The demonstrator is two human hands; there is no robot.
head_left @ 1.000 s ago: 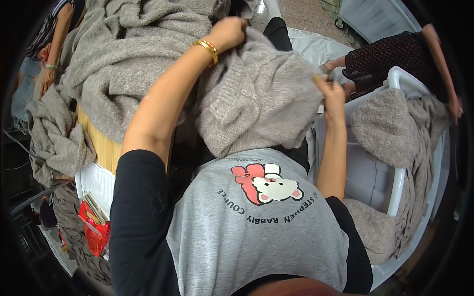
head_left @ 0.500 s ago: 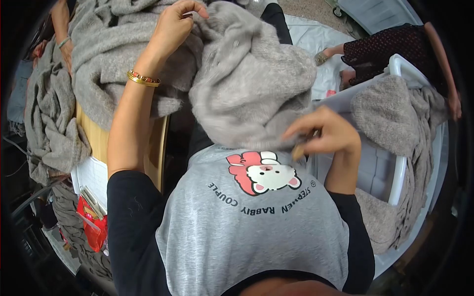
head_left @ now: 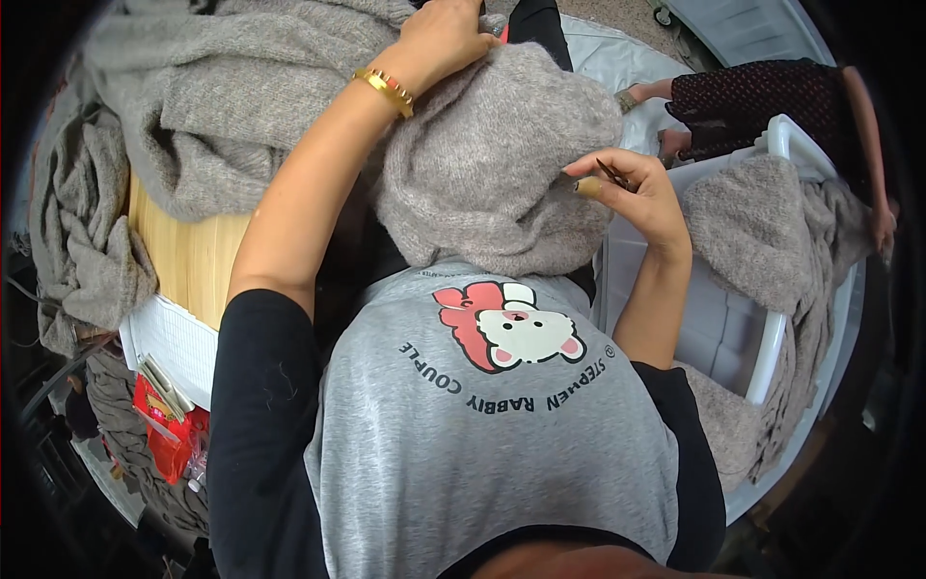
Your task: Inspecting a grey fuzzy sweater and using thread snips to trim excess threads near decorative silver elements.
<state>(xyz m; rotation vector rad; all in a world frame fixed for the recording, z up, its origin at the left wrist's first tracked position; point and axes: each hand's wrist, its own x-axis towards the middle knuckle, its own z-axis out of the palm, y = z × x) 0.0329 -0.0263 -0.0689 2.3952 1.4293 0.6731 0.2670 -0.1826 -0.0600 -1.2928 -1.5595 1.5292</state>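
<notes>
A bundle of fuzzy grey-brown knitted fabric (head_left: 492, 164) rests in my lap. At its far edge my left hand (head_left: 444, 41), with gold bracelets at the wrist, bends down over the knit and appears to grip it; the top of the picture cuts off some of its fingers. My right hand (head_left: 641, 198) hovers at the bundle's right side. Closed in its fingers is a small dark pointed tool (head_left: 614, 176), perhaps thread snips, mostly hidden by the palm. A tan wrap (head_left: 586, 186) covers the thumb's tip.
More grey knitwear (head_left: 251, 106) lies over a wooden table (head_left: 188, 261) on the left, near a red packet (head_left: 164, 434). To my right, a pale plastic bin (head_left: 772, 357) has knit pieces draped over its rim. Another person's arm (head_left: 863, 145) hangs beyond it.
My left hand has moved right across the far edge of the knit bundle. My right hand has risen slightly, and the bundle has settled. The knitwear on the table has shifted.
</notes>
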